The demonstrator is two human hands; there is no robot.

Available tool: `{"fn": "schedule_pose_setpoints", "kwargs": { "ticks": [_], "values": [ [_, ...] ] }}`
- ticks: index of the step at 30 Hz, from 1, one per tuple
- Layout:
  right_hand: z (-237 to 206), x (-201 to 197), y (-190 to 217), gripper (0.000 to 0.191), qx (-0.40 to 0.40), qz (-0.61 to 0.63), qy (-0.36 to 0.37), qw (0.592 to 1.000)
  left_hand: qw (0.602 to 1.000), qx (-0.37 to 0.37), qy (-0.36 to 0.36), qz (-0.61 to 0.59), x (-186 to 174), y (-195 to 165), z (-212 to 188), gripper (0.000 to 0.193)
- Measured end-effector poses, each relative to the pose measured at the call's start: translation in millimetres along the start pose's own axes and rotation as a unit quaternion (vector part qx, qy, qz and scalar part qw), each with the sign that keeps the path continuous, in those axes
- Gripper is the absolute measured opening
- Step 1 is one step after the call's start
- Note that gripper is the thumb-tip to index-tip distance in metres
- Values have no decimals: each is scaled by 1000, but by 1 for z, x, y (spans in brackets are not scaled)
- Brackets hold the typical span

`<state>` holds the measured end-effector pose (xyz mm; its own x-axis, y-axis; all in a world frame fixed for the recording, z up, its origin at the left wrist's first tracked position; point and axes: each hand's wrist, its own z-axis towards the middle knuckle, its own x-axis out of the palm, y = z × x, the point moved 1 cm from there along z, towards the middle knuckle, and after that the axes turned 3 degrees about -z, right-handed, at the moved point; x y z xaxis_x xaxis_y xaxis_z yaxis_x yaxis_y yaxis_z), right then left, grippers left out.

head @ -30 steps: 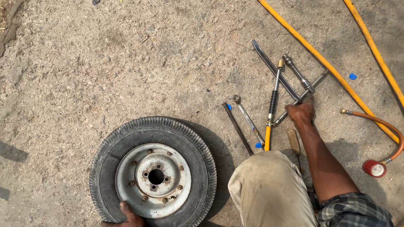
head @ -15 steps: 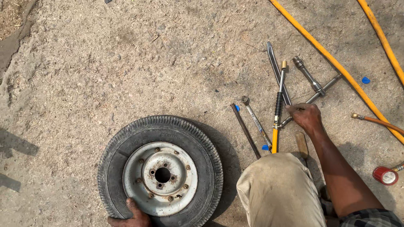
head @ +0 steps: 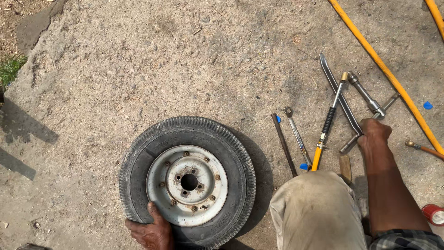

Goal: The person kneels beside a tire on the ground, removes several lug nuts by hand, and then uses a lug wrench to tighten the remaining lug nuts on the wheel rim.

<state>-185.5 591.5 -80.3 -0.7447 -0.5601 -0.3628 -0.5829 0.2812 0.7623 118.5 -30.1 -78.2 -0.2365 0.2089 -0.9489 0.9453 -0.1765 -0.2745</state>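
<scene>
Ground [head: 194,60] sandy concrete; left hand [head: 150,231] on tyre [head: 240,185].

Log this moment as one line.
left hand: grips tyre edge | right hand: on long tyre lever | tools on ground

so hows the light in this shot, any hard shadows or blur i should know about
Head view: hard direct sunlight, sharp throughout, no visible motion blur. The tyre throws a crisp dark shadow to its right. Two dark shadow bars cross the ground at the left edge. The tyre lever glints a little but is not blown out. Both hands, left hand and right hand, are clearly lit.
</scene>
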Motion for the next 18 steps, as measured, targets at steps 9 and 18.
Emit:
{"fn": "schedule_pose_setpoints", "kwargs": {
  "ticks": [9,18],
  "values": [
    [-22,-31,-22,37,119,104,146,977,998,-63,17,2,-10,-22,-8,112],
    [-21,-55,-36,23,184,39,282,941,1000,-14,25,-10,-8,-13,-7,110]
  ]
}}
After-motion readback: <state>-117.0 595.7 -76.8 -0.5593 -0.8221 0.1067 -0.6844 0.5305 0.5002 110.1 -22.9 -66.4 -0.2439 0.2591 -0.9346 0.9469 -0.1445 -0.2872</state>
